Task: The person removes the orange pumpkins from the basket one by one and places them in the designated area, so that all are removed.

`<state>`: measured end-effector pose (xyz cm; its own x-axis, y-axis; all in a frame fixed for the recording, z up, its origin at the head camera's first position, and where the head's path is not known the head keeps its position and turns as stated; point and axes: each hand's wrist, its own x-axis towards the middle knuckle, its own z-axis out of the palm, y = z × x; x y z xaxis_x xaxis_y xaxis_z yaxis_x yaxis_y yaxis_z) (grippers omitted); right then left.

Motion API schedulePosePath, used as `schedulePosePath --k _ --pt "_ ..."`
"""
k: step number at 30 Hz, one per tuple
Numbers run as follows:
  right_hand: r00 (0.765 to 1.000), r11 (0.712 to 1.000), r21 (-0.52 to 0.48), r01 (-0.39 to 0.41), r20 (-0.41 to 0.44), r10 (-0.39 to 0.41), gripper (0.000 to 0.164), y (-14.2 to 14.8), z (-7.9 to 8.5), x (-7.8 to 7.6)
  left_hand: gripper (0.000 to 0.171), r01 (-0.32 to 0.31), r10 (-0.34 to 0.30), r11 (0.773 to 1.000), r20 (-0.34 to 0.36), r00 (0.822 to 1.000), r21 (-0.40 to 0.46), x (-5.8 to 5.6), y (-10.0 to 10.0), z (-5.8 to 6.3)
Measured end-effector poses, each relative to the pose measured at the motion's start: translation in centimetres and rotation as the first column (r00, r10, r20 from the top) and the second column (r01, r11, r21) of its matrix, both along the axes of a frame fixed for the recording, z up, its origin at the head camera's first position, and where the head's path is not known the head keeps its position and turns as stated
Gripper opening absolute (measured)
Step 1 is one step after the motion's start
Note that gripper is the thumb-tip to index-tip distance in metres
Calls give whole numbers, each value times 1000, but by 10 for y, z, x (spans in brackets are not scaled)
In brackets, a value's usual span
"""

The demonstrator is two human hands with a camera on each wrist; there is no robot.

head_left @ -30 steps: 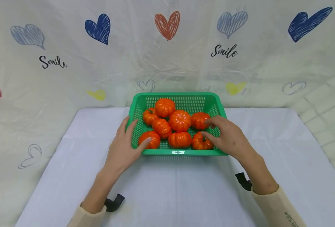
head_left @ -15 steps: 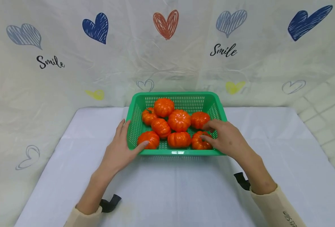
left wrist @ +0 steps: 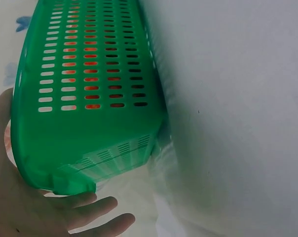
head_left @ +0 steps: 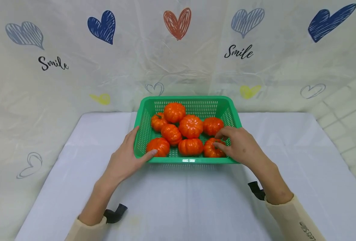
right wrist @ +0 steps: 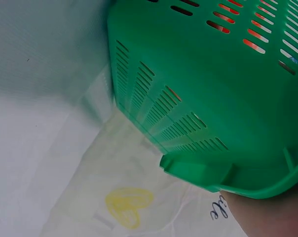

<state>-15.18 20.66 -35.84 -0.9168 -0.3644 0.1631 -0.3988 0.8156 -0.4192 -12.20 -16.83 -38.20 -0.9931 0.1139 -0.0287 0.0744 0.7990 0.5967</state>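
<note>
A green slotted plastic basket (head_left: 193,160) stands on the white cloth with several small glossy orange pumpkins inside. My left hand (head_left: 126,157) is at its left front corner, thumb over the rim beside the front-left pumpkin (head_left: 158,147), fingers outside. The left wrist view shows those fingers (left wrist: 99,212) extended by the basket's end lip. Reaching over the right rim, my right hand (head_left: 242,142) has bent fingers and thumb above the front-right pumpkin (head_left: 212,149), near its green stem. Contact there is unclear. The right wrist view hides these fingertips behind the basket wall.
Behind the table hangs a pale sheet (head_left: 196,60) printed with hearts and "Smile". White cloth (head_left: 190,201) covers the table around the basket. A black strap (head_left: 116,213) is at my left wrist, another strap (head_left: 257,190) at my right.
My left hand has shifted left, so its fingers went from over the basket to outside its left side. My right fingers and thumb have drawn slightly closer together; the basket stays put.
</note>
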Motion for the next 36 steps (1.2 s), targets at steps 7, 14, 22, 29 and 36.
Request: schedulePosePath --k 7,14,22,29,36 --pt "999 1000 12 -13 35 12 14 -2 3 -2 110 4 -4 1000 37 999 13 -2 -3 1" --pt "998 1000 22 -13 57 11 12 -2 5 -3 108 7 -10 999 68 998 46 -3 -4 2" --pt "998 999 51 -15 62 12 9 0 7 -3 109 9 -17 997 100 995 74 -5 -4 2" --pt "994 1000 4 -13 112 13 10 3 13 -2 111 14 -22 997 103 994 78 -7 -4 -1" --pt "982 999 -44 26 190 -18 16 4 19 -2 112 3 -11 998 128 992 61 -5 -6 -2"
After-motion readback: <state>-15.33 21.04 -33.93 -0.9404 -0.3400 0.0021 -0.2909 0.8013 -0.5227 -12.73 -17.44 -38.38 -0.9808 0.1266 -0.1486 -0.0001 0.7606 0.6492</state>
